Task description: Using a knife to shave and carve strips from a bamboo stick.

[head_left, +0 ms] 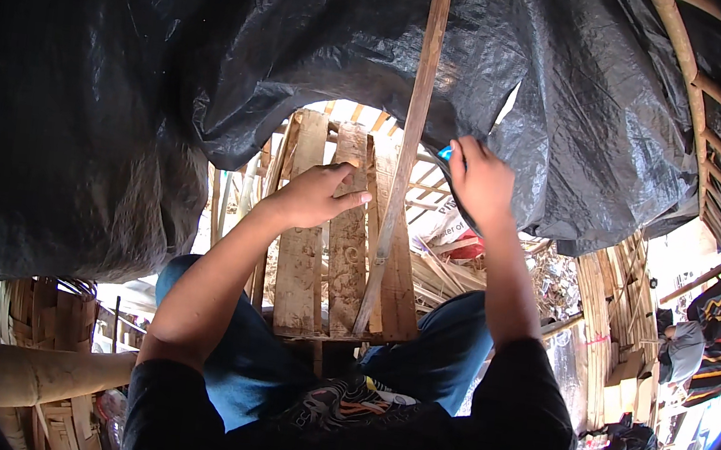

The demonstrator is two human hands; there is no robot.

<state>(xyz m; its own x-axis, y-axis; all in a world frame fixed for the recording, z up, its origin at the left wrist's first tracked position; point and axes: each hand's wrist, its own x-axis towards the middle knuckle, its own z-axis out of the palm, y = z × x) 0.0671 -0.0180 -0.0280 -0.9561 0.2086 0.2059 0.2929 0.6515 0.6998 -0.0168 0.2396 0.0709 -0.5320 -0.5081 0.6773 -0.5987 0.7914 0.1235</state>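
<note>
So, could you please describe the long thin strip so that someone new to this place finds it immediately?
Start from the black plastic sheet filling the upper view. Below it are wooden planks; the strip slants between the left hand and right hand and ends over them. Unlike the wider planks, it is slender and reaches up across the sheet to the top edge.

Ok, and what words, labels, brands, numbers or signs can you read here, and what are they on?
I won't copy out wording, but print shows here:
White sack, right of the wooden planks: dark lettering, partly hidden.
Black shirt: printed graphic, any lettering too blurred to read.
Blue item in the right hand: too small to tell.
</note>
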